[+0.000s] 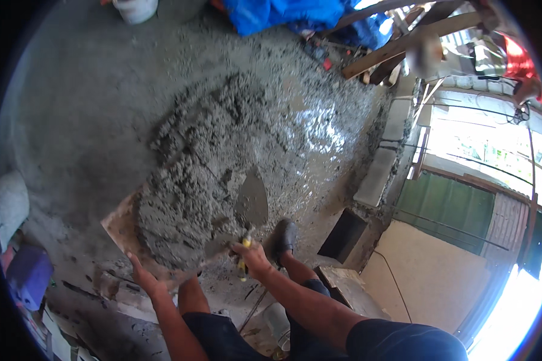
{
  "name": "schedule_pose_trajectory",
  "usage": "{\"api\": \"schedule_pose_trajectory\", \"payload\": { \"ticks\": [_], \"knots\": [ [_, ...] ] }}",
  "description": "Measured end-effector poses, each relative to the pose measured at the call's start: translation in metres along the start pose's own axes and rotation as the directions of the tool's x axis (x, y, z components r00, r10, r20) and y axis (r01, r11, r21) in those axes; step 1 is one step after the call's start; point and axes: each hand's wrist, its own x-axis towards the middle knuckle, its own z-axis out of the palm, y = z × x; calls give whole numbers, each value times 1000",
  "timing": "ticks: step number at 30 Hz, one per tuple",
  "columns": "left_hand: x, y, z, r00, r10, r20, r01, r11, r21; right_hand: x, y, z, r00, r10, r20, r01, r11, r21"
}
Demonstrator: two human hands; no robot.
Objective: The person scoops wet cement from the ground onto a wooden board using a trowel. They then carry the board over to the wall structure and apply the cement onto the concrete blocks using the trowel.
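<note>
In my left hand (pixel 146 275) is the edge of a wooden board (pixel 117 228), loaded with lumpy grey wet mortar (pixel 174 216). My right hand (pixel 253 257) grips a trowel by its yellow handle (pixel 243 269); its pointed, mortar-coated blade (pixel 252 198) lies at the right side of the load. More mortar (pixel 217 108) is heaped on the floor just beyond the board, and the border between the two piles is hard to tell. My shoe (pixel 284 239) stands just right of the trowel.
Concrete blocks (pixel 373 174) and a dark rectangular recess (pixel 340 234) line the right. A blue tarp (pixel 253 15) and timber planks (pixel 379 57) lie at the top, a white bucket (pixel 132 9) upper left, a purple container (pixel 27 277) left. A pail (pixel 276 325) sits low centre.
</note>
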Motion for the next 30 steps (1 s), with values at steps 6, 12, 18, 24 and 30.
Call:
{"api": "schedule_pose_trajectory", "payload": {
  "ticks": [6, 12, 18, 24, 30],
  "knots": [
    [-147, 116, -104, 996, 66, 52, -67, 997, 24, -193, -60, 5, 998, 0, 60, 5, 997, -76],
    [-245, 222, -164, 981, 152, 118, -146, 988, -58, -360, -99, 25, 995, -55, 78, 56, 998, -16],
    [-351, 346, -166, 986, -74, 152, 30, 962, 272, -428, -112, 30, 985, -111, 130, 90, 984, 154],
    [-370, 343, -130, 905, 156, 396, -207, 974, 90, -475, -161, -6, 948, -313, 59, 299, 938, 175],
    [-416, 327, -38, 827, 296, 478, -353, 935, 34, -489, -212, -85, 931, -364, -30, 357, 887, 292]
  ]
}}
